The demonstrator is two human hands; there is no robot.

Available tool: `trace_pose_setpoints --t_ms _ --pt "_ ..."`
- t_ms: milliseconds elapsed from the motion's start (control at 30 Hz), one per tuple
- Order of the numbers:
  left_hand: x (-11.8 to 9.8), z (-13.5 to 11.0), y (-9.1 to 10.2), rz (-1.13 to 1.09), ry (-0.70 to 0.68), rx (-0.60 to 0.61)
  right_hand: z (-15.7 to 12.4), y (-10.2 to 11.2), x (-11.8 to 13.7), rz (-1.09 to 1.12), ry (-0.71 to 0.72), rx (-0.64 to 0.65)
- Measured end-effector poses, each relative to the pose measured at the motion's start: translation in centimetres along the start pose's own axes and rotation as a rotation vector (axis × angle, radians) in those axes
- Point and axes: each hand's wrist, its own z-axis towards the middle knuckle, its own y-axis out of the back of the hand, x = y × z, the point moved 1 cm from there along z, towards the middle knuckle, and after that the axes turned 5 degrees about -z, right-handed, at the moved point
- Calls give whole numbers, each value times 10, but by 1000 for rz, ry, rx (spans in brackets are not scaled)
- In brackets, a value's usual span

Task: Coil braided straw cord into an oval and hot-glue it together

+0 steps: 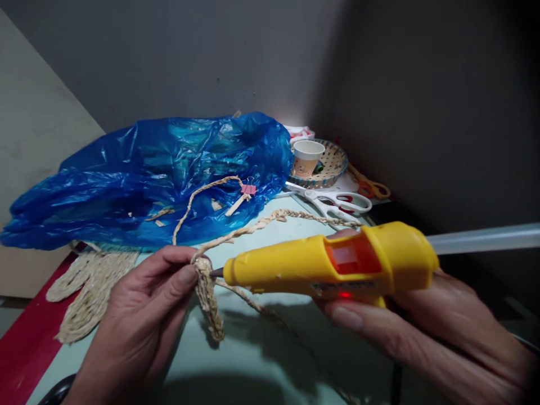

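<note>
My left hand (156, 306) pinches a small coiled piece of braided straw cord (210, 309) between thumb and fingers. From its top, a length of the cord (261, 224) runs off to the right, behind the glue gun. My right hand (405, 320) is wrapped round a yellow hot glue gun (295, 261) with a glowing red light. A clear glue stick (485, 239) sticks out of its back end. The metal nozzle (216, 273) is at the edge of the coiled piece; whether it touches is hard to tell. More cord trails down into shadow below the gun.
A crumpled blue plastic bag (169, 163) spreads along the back. Behind the cord are white-handled scissors (333, 199), a woven basket (335, 163) with a paper cup (307, 157), and orange-handled scissors (373, 184). Finished-looking braided pieces (90, 298) lie at left; a pink binder clip (248, 189) holds cord.
</note>
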Motion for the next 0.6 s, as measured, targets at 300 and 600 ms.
trace_pose_setpoints --t_ms 300,600 --pt "-3 -1 -6 -11 41 -26 0 -2 -2 3 100 -40" --pt "-4 1 -6 -2 40 5 2 -1 0 40 105 -19"
